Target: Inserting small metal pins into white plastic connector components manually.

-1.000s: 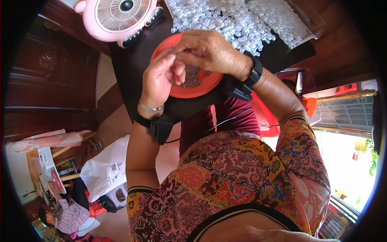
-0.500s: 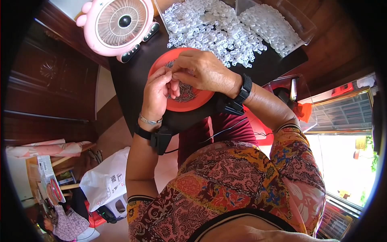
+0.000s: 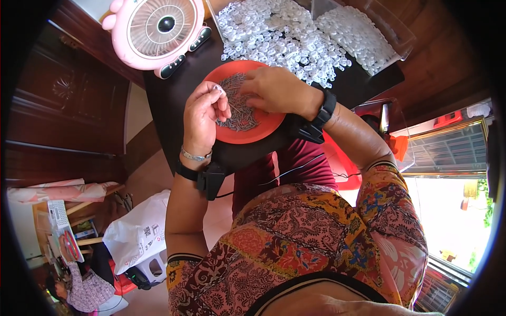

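Pinched piece point(image 3: 219, 90), seemingly, lettered bag point(image 3: 129, 237) apart.

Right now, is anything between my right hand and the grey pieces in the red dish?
Nothing visible: your right hand is over the red dish and its grey pieces; your left hand is to the left.

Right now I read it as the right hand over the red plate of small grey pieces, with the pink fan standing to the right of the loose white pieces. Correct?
Not quite: the pink fan stands to the left of the loose white pieces, as the head view shows. The right hand is indeed over the red plate of small grey pieces.
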### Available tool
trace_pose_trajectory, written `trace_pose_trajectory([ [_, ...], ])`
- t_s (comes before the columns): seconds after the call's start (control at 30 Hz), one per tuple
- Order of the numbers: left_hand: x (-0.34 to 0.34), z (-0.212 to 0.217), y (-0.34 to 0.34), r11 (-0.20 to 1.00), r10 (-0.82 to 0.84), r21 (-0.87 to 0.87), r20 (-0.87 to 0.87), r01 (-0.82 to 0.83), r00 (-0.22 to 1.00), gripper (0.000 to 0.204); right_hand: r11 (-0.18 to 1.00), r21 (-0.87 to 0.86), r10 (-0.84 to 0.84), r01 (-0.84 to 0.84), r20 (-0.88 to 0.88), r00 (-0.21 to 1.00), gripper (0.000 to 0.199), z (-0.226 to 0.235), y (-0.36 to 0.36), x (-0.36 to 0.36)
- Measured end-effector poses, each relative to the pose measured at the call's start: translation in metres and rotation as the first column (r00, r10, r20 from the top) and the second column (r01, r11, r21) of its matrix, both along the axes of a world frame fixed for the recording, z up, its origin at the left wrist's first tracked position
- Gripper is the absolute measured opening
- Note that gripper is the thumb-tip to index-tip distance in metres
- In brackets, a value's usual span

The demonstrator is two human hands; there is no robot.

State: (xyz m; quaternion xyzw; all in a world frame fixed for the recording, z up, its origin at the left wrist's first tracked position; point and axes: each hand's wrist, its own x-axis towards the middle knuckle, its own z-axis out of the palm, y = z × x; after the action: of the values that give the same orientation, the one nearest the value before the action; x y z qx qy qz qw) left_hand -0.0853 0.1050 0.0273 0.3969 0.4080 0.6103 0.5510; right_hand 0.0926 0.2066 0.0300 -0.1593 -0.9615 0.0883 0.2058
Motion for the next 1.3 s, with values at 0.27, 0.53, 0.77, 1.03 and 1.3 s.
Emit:
trace_pose_trajectory([
  [0.27,-0.002,-0.003,-0.002,0.998,0.059,0.035,-0.032,-0.058,0.998,0.013,0.988,0.155,-0.051,0.027,0.151,0.987,0.014,-0.014,-0.002,-0.014],
  [0.53,-0.005,-0.001,0.000,0.992,0.126,0.023,-0.032,-0.125,0.992,0.012,0.989,-0.143,0.027,-0.028,-0.006,1.000,0.010,-0.014,0.010,-0.007],
  [0.77,-0.006,0.000,-0.001,0.990,0.142,0.012,-0.071,-0.141,0.987,0.012,0.932,-0.361,-0.017,0.006,-0.028,0.999,0.016,-0.005,0.014,-0.004],
  [1.03,-0.001,0.000,-0.002,0.995,0.094,-0.001,-0.185,-0.096,0.978,0.014,0.603,-0.767,-0.042,-0.220,-0.306,0.951,0.017,-0.006,0.016,-0.008],
  [1.3,0.010,0.000,-0.003,0.994,0.109,0.022,-0.250,-0.107,0.962,0.014,0.442,-0.814,-0.015,-0.376,-0.426,0.905,0.017,0.010,0.006,-0.008],
])
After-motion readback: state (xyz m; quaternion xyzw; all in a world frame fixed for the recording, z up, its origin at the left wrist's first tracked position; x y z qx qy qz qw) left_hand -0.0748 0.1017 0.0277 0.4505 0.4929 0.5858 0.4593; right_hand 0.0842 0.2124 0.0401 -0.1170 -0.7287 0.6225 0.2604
